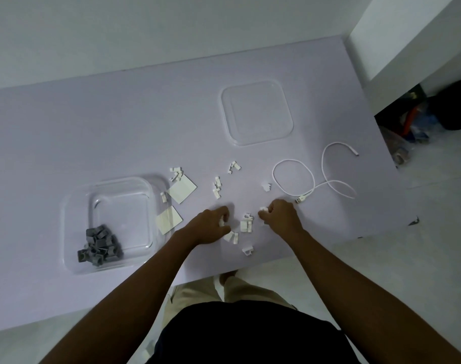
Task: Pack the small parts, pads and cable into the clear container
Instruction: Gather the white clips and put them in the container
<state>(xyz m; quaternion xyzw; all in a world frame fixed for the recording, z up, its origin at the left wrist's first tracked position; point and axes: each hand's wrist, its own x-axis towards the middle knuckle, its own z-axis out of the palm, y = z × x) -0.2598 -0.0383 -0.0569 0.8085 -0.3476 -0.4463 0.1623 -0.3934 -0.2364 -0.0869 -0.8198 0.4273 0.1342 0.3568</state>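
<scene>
The clear container (74,206) stands at the left of the table with a heap of grey parts (100,244) in its near corner. Two pale pads (182,189) lie by its right wall, one leaning over the rim. Small white parts (246,224) are scattered across the table's middle. My left hand (211,225) is curled around white parts near the front edge. My right hand (280,215) pinches white parts just right of it. A white cable (312,179) lies looped at the right, its USB plug close to my right hand.
The clear lid (226,111) lies flat at the back of the lavender table (66,127). The table's right edge drops to the floor, where dark bags (434,111) sit under a white ledge. A wall runs behind the table.
</scene>
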